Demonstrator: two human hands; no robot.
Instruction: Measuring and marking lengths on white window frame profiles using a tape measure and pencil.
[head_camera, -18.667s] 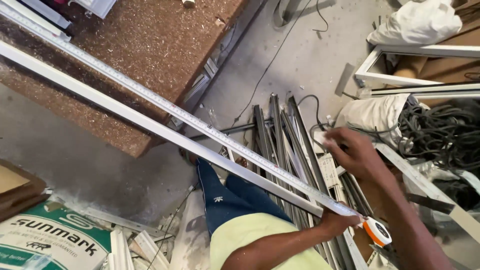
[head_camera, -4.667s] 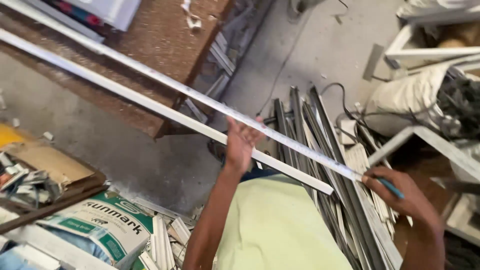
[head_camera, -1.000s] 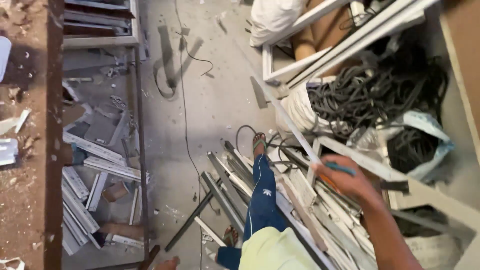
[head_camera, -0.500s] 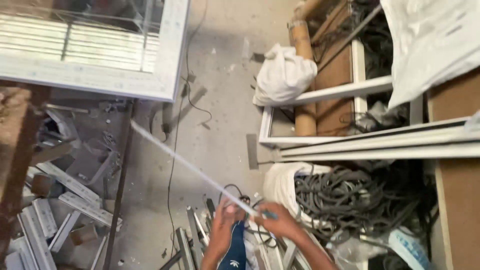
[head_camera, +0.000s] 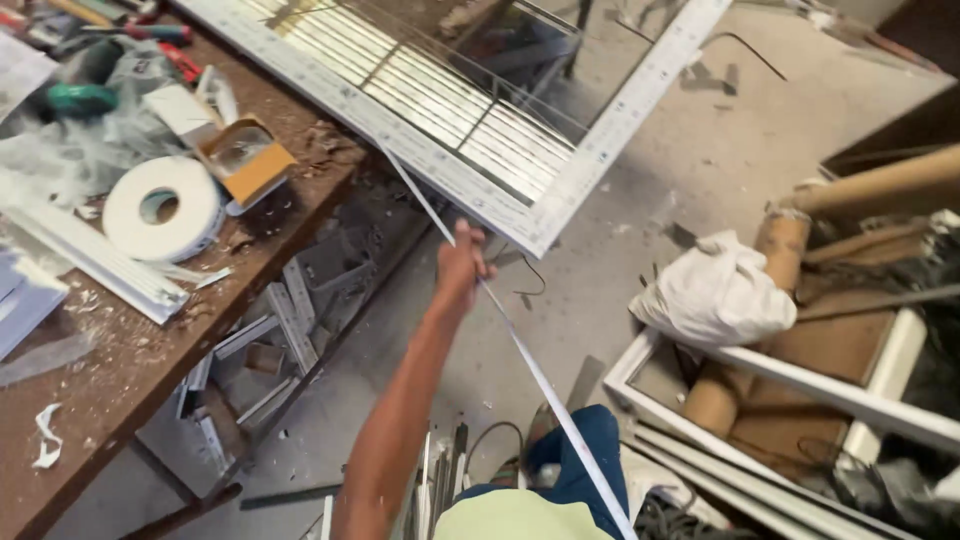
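My left hand (head_camera: 462, 265) is stretched out ahead of me and shut on a long thin white strip (head_camera: 541, 377). The strip runs from the edge of the workbench down past my blue-trousered leg (head_camera: 585, 455) to the bottom of the view. Its far end lies by a large white window frame (head_camera: 470, 190) that rests on the bench corner and overhangs the floor. My right hand is out of sight.
A dusty wooden workbench (head_camera: 120, 380) on the left carries a white tape roll (head_camera: 160, 207), a small open box (head_camera: 243, 160), tools and plastic sheet. Profile offcuts (head_camera: 285, 325) lie under it. A white sack (head_camera: 715, 295), cardboard tubes (head_camera: 880, 185) and a white frame (head_camera: 800, 385) crowd the right.
Half a second ago both hands held the strip low near my legs. Now my left arm reaches out along it toward the bench, the right hand has left the view, and the view has swung left.
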